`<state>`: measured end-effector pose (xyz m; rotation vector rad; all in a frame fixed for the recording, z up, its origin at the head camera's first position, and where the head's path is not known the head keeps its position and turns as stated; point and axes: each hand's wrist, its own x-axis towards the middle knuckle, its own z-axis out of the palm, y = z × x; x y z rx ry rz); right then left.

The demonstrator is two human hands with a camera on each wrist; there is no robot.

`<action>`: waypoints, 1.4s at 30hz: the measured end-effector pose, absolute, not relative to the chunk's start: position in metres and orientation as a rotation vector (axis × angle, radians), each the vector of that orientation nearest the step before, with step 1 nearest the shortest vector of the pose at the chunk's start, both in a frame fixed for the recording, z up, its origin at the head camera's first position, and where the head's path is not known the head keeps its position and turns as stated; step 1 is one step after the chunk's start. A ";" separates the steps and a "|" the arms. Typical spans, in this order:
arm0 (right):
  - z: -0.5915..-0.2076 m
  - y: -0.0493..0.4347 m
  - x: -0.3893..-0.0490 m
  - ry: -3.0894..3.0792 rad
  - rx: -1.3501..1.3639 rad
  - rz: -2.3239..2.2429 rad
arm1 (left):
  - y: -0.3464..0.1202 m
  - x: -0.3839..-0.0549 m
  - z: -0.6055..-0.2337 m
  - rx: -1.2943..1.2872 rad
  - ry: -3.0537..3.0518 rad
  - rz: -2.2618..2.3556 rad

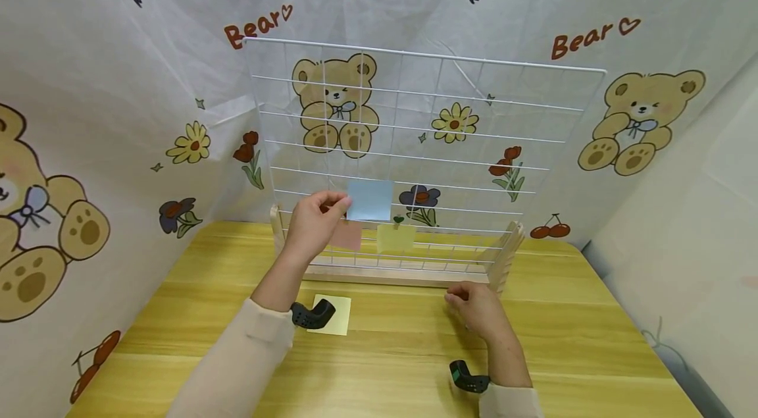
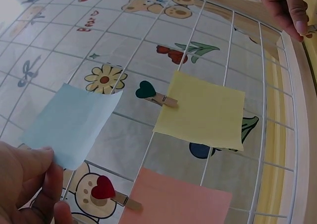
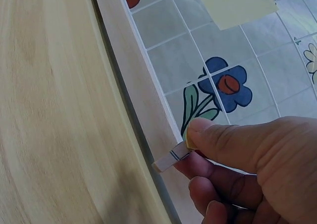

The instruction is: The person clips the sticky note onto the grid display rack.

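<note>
My left hand (image 1: 314,224) pinches the left edge of a blue paper note (image 1: 370,201) between thumb and fingers, close in front of the white wire grid (image 1: 414,54). Below it, a pink note (image 2: 178,199) hangs from a small wooden clothespin with a red heart (image 2: 103,187). Beside that, a yellow note (image 2: 203,110) is clipped by a clothespin with a green heart (image 2: 145,89). Low by the grid's wooden base (image 1: 391,276), my right hand (image 1: 480,309) pinches a small wooden clothespin (image 3: 168,159); thumb and fingers cover one end of it.
Another yellow note (image 1: 340,324) lies on the wood-grain table (image 1: 397,352), partly behind the black device (image 1: 312,314) on my left wrist. Wooden side supports (image 1: 506,253) brace the grid. A white bear-print cloth (image 1: 195,23) hangs behind it.
</note>
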<state>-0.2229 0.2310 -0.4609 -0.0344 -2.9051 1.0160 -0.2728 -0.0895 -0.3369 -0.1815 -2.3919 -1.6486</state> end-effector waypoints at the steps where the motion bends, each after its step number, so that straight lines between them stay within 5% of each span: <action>1: -0.460 0.230 -0.223 -2.902 -0.029 1.020 | -0.089 -0.273 -0.337 -0.178 -2.392 -1.648; 42: -0.415 0.173 -0.209 -2.651 0.327 0.987 | -0.083 -0.278 -0.335 -0.101 -2.357 -1.778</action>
